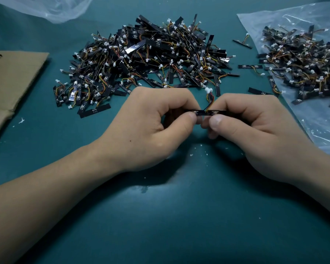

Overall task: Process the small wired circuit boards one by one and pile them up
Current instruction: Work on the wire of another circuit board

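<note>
We look down at a blue-green table [160,235].
We see flat brown cardboard [13,79] lying on its left side, clear plastic [51,8] at the far left corner, and tiny white crumbs [191,154] near the middle.

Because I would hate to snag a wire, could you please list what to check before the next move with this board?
1. Grip on both ends: ok; left hand and right hand each pinch the held board.
2. Wire clear of central pile: cannot tell; white connector sits at its near edge.
3. Board finished: cannot tell; fingers cover most of it.
4. Pile within reach: ok; just beyond the hands.
5. Strays: not ok; loose boards lie off the plastic bag.
</note>
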Motion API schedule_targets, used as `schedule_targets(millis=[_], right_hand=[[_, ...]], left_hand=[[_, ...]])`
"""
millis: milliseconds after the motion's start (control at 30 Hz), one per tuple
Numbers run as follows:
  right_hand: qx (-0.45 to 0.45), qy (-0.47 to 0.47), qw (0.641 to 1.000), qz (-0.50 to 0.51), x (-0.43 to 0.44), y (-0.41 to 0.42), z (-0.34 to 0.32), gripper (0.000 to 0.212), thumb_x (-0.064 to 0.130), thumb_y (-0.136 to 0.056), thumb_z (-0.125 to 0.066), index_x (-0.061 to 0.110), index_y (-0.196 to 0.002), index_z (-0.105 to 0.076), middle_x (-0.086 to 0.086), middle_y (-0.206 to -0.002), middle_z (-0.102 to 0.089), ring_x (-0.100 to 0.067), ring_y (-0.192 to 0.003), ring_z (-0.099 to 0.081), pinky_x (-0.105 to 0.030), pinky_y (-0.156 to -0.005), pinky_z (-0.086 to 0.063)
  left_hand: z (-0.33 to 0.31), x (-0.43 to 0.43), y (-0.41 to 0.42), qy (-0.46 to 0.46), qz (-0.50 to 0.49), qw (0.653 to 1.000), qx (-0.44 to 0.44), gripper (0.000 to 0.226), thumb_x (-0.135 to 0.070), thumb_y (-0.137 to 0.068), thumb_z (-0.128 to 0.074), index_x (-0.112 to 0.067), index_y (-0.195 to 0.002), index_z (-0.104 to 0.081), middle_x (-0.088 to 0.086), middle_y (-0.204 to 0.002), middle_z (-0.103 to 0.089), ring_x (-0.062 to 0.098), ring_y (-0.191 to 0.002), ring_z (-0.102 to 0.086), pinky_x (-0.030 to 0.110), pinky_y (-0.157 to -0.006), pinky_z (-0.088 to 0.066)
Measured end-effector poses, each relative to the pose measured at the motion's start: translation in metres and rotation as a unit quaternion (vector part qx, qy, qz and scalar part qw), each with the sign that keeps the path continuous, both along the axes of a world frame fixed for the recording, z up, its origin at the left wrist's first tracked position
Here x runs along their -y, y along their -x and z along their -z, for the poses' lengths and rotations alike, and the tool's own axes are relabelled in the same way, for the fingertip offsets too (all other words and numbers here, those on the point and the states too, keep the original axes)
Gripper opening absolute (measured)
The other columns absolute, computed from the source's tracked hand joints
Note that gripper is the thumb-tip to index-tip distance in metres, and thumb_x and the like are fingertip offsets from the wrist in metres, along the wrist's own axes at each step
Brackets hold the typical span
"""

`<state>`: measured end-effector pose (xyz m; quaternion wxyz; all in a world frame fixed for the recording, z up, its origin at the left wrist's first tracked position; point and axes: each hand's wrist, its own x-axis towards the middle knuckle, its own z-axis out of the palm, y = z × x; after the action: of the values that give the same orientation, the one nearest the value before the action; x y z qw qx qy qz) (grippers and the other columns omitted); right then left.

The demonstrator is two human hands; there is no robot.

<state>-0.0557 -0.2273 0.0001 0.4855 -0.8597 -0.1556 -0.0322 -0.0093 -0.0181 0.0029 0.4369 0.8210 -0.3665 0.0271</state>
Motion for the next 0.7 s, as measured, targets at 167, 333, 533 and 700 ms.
schedule_targets(millis=[167, 333, 533, 700], right_hand=[[-0.009, -0.006, 1.000, -0.009, -0.0015, 0.0001, 0.0005, 0.024, 0.042, -0.089, -0.054, 0.026, -0.085, -0.071, -0.010, -0.066, -0.063, -0.028, -0.061, -0.054, -0.043, -0.058, -0.042], [-0.005, 0.012, 1.000, -0.008, -0.0009, 0.0005, 0.0007, 0.025, 0.040, -0.088, -0.056, 0.023, -0.080, -0.072, -0.010, -0.063, -0.062, -0.027, -0.058, -0.053, -0.043, -0.055, -0.041], [-0.007, 0.014, 1.000, 0.001, -0.0003, -0.0003, 0.0015, 0.019, 0.020, -0.087, -0.059, 0.026, -0.075, -0.072, -0.009, -0.062, -0.064, -0.029, -0.056, -0.055, -0.044, -0.053, -0.041], [-0.002, 0.025, 1.000, -0.004, -0.0014, 0.0000, -0.0002, 0.017, 0.020, -0.085, -0.063, 0.017, -0.072, -0.074, -0.002, -0.066, -0.062, -0.019, -0.062, -0.056, -0.035, -0.058, -0.043]], left_hand=[[0.0004, 0.0004, 0.0001, -0.013, 0.007, 1.000, 0.002, 0.014, -0.007, -0.090, -0.060, -0.008, -0.082, -0.072, 0.003, -0.063, -0.061, 0.019, -0.058, -0.053, 0.027, -0.056, -0.042], [-0.0006, -0.0004, 0.0000, -0.027, 0.020, 0.999, 0.000, 0.013, -0.007, -0.087, -0.061, -0.010, -0.082, -0.073, 0.002, -0.062, -0.060, 0.019, -0.057, -0.052, 0.030, -0.055, -0.041], [-0.0008, 0.0000, 0.0004, -0.029, 0.013, 0.999, 0.007, 0.013, -0.009, -0.088, -0.063, -0.012, -0.081, -0.073, 0.000, -0.059, -0.057, 0.019, -0.055, -0.052, 0.028, -0.053, -0.040], [0.0001, 0.0004, 0.0002, -0.036, 0.011, 0.999, 0.034, 0.013, -0.010, -0.086, -0.065, -0.011, -0.078, -0.075, -0.001, -0.058, -0.057, 0.018, -0.056, -0.053, 0.028, -0.053, -0.041]])
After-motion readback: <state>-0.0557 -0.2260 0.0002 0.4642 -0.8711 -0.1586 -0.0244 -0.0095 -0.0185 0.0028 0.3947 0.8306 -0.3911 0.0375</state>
